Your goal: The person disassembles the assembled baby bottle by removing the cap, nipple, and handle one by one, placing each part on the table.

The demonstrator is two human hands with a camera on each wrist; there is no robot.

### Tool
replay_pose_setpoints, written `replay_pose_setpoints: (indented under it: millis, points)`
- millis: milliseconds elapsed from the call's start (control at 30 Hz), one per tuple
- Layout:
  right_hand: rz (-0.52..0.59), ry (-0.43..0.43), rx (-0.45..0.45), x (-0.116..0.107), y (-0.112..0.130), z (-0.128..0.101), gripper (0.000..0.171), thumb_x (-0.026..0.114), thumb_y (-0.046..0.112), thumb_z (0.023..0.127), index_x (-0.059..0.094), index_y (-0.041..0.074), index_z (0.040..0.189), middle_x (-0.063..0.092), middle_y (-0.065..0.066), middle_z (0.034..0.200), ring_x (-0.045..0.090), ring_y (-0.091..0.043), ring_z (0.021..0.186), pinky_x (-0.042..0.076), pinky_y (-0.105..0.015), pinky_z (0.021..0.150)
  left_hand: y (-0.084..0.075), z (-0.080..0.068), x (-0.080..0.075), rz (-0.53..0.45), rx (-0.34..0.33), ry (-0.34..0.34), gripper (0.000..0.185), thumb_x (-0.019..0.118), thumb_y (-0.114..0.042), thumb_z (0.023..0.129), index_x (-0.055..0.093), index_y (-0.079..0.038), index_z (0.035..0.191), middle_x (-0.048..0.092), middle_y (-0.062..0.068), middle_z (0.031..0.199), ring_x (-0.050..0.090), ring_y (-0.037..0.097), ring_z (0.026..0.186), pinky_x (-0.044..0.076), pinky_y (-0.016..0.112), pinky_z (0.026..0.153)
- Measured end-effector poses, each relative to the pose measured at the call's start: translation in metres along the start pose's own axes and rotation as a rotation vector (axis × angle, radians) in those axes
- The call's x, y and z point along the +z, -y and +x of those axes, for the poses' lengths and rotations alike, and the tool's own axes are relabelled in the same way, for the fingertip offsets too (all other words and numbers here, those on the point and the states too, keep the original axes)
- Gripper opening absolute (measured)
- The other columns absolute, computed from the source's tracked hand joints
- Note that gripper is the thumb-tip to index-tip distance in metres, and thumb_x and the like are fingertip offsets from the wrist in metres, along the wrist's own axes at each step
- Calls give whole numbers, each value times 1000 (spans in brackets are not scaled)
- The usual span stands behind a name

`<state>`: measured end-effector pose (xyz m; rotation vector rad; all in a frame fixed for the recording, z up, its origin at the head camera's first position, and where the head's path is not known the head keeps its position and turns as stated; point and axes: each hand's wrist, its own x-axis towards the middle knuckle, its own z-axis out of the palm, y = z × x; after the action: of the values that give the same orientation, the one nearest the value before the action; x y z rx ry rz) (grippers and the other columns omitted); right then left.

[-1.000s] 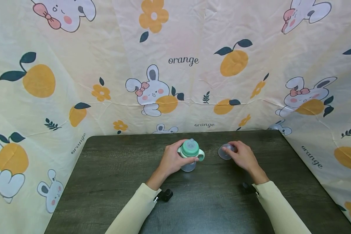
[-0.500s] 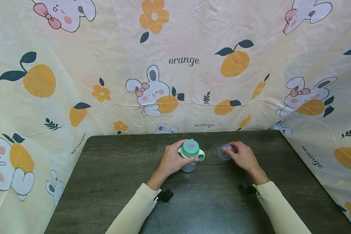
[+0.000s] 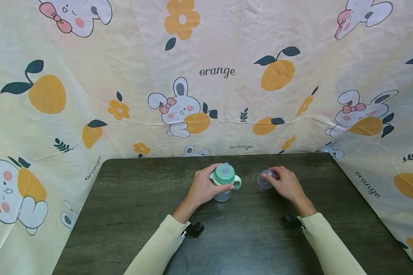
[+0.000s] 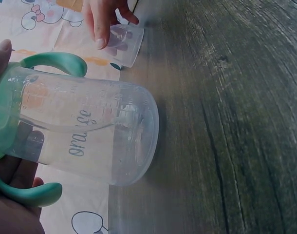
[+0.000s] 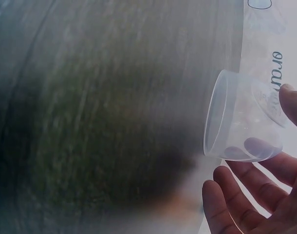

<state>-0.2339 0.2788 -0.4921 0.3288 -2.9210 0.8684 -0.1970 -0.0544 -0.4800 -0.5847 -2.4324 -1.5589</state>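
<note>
The landmark is a clear baby bottle [image 3: 223, 183] with a green collar and two green handles, standing upright on the dark wood-grain table [image 3: 124, 206], a little behind the table's centre. The left hand [image 3: 202, 188] grips it from the left side, fingers wrapped round the collar and upper body. In the left wrist view, the bottle [image 4: 83, 131] shows the printed word "orange" on its transparent wall, with one green handle [image 4: 53, 62] above and one below the palm.

Just right of the bottle, apart from it, sits a small clear plastic cap [image 3: 265, 178]. The right hand [image 3: 285, 185] holds it, thumb and fingertips curled round its closed end. In the right wrist view, the cap [image 5: 241, 124] is tilted, its open mouth facing away from the palm, held at the fingertips [image 5: 290, 105].

Behind the bottle, a cream cloth backdrop [image 3: 206, 76] printed with rabbits and oranges encloses the table on three sides.
</note>
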Motion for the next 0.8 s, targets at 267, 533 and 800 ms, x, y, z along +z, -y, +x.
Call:
replay_pose_setpoints:
  millis: [267, 533, 800]
  points:
    - [2, 0, -1, 1, 1, 1, 54, 71, 40, 109, 69, -8, 134, 70, -25, 121, 66, -38, 101, 56, -60, 90, -2, 0, 0, 12, 1, -6, 73, 102, -29, 81, 71, -6, 142, 78, 7, 129, 74, 26, 119, 53, 57, 106]
    - [34, 8, 29, 0, 4, 1, 58, 70, 42, 109, 66, -8, 138, 68, -28, 129, 66, -42, 110, 55, -63, 97, -4, -1, 2, 20, -23, -10, 74, 101, -32, 81, 70, -7, 144, 77, 7, 132, 72, 27, 122, 50, 59, 109]
    - [90, -91, 35, -4, 22, 0, 58, 69, 43, 110, 68, -7, 139, 66, -27, 135, 58, -48, 127, 43, -67, 110, -4, -3, 4, 29, -19, -22, 76, 100, -35, 83, 68, -9, 147, 76, 6, 134, 72, 26, 121, 57, 53, 101]
